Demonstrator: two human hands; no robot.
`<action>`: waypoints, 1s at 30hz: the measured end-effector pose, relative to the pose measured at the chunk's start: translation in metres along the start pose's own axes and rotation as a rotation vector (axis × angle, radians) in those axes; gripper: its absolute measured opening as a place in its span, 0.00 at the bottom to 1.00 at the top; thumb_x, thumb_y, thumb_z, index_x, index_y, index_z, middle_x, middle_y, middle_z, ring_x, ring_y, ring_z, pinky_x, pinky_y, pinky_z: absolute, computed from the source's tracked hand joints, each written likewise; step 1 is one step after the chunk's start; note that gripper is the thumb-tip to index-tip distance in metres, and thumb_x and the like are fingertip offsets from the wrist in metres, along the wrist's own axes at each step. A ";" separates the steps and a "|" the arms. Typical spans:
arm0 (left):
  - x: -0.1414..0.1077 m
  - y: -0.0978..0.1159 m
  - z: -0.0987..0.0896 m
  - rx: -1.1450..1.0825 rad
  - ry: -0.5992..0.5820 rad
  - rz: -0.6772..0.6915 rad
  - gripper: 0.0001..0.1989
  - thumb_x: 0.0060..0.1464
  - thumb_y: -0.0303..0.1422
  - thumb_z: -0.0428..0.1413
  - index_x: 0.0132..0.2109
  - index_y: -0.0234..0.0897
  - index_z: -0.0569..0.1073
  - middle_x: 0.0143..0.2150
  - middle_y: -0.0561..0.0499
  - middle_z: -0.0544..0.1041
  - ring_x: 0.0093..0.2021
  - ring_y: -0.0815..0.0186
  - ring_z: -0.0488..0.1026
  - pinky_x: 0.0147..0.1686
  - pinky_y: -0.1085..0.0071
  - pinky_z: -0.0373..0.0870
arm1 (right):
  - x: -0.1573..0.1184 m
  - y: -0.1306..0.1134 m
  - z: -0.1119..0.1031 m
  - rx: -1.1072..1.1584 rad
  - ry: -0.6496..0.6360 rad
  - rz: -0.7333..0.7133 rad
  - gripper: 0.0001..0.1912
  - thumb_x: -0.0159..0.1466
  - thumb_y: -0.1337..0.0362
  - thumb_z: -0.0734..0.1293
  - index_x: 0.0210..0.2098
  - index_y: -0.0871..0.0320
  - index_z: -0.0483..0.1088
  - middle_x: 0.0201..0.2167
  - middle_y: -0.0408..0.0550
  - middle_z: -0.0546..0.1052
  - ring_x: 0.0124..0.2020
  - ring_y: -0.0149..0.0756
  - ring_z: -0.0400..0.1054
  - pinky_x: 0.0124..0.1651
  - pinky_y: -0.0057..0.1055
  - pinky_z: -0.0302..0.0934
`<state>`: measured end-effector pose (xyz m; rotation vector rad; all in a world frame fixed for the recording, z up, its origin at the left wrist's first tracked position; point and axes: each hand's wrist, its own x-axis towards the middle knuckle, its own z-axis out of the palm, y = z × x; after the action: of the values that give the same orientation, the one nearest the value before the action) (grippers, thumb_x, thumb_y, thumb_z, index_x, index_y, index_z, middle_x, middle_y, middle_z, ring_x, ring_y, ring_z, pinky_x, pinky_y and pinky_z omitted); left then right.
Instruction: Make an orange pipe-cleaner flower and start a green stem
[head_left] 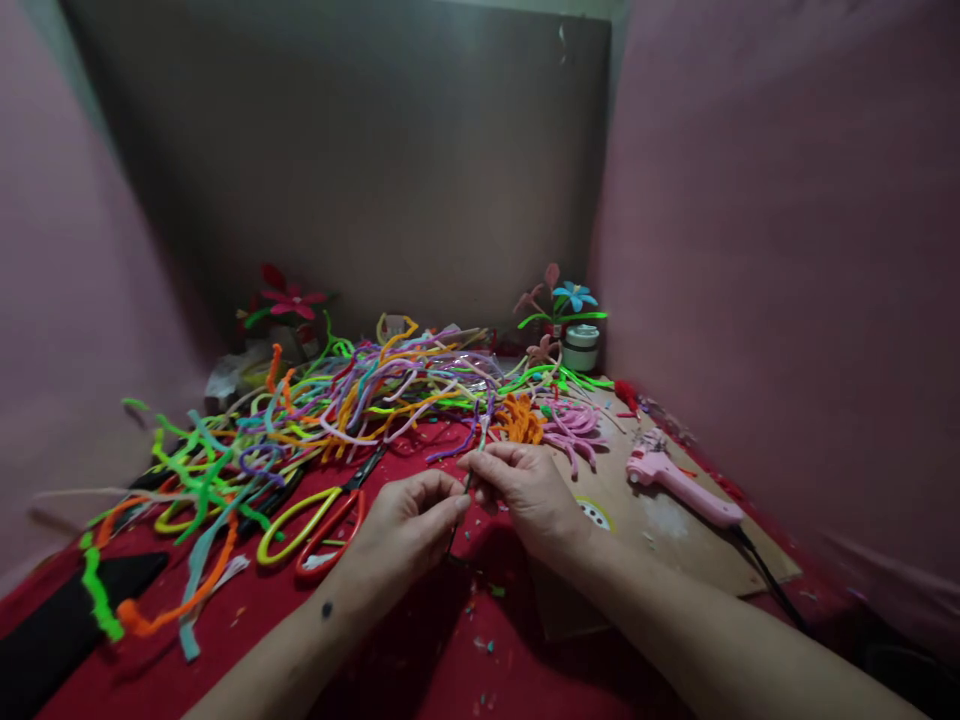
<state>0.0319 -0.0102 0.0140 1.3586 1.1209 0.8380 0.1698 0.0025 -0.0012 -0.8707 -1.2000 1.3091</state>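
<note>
A thin dark wire-like stem (453,540) with a pale tip runs upright between my hands over the red cloth (420,640). My left hand (420,520) pinches it between thumb and forefinger. Higher up, near the pale tip, my right hand (525,490) has its fingers closed on the same stem. What the pale tip is made of is too small to make out. Just left of my left hand lie scissors (300,530) with a yellow and a red handle loop. Orange pipe cleaners (521,420) and a bundle of pink pipe cleaners (574,428) lie beyond my right hand.
A tangled heap of coloured pipe cleaners (375,390) spreads across the back and left. At right, a pink glue gun (686,485) with a black cord rests on a brown board (660,555). Behind stand a white-lidded jar (580,346), a blue flower (575,294) and a red flower (294,302).
</note>
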 end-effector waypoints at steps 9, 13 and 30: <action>0.009 -0.009 -0.013 -0.203 0.046 -0.036 0.14 0.45 0.39 0.61 0.38 0.38 0.70 0.18 0.59 0.66 0.14 0.78 0.58 0.13 0.81 0.52 | -0.006 0.004 0.004 0.051 -0.068 0.084 0.13 0.56 0.60 0.64 0.21 0.62 0.67 0.12 0.37 0.65 0.13 0.21 0.54 0.17 0.22 0.48; 0.011 -0.008 -0.014 -0.383 -0.047 -0.084 0.13 0.42 0.35 0.62 0.36 0.33 0.73 0.21 0.53 0.71 0.19 0.73 0.66 0.20 0.77 0.64 | -0.006 0.010 0.007 0.266 -0.225 0.200 0.14 0.53 0.56 0.67 0.21 0.62 0.66 0.12 0.38 0.66 0.11 0.21 0.55 0.14 0.21 0.49; 0.014 -0.025 -0.018 -0.454 0.048 -0.211 0.12 0.37 0.31 0.64 0.31 0.34 0.72 0.19 0.53 0.71 0.16 0.66 0.69 0.18 0.67 0.69 | -0.009 0.015 0.009 0.428 -0.335 0.345 0.14 0.51 0.56 0.68 0.21 0.63 0.68 0.14 0.38 0.68 0.10 0.20 0.56 0.13 0.20 0.49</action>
<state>0.0154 0.0064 -0.0105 0.8343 1.0132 0.9056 0.1584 -0.0059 -0.0151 -0.5720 -0.9830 1.9661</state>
